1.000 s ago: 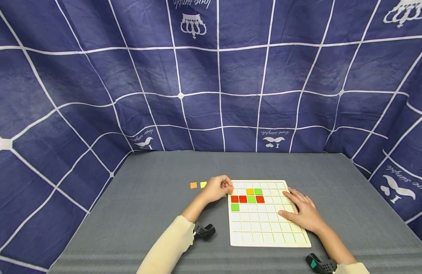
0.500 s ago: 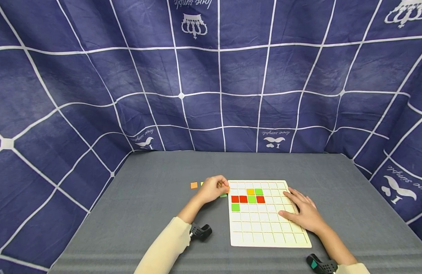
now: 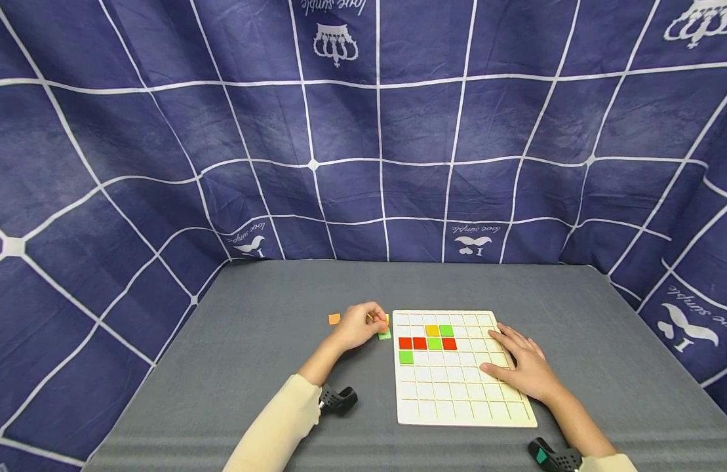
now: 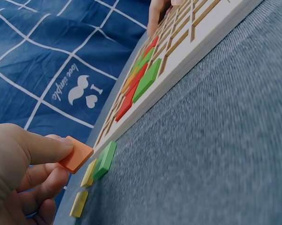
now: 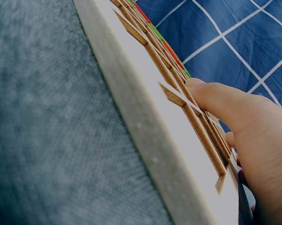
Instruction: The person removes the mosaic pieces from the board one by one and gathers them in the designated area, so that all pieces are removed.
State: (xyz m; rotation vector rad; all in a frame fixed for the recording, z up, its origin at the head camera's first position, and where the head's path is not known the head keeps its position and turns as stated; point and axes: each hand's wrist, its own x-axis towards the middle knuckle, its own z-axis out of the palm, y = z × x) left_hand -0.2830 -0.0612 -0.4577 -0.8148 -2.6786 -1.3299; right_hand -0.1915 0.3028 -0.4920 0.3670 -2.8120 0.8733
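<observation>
An orange square tile [image 4: 78,156] is pinched between the thumb and fingers of my left hand [image 3: 358,326], just left of the board. Close by that hand, green tile pieces [image 4: 104,161] and yellow tiles [image 4: 79,204] lie on the table; the hand partly covers them in the head view. The pale gridded board [image 3: 457,390] carries several coloured tiles toward its far left: red tiles [image 3: 419,343], green tiles [image 3: 406,357] and a yellow-orange tile [image 3: 431,330]. My right hand [image 3: 519,367] rests on the board's right side, its fingers spread.
Farther left on the grey table [image 3: 269,367] lies a single orange tile [image 3: 334,319]. A blue curtain [image 3: 351,190] with white lines hangs behind the table and along both sides. Each wrist wears a black band [image 3: 338,398].
My left hand has drawn back leftward from the board's far left corner, keeping the orange tile, and a loose green tile has come into view. My right hand stays put.
</observation>
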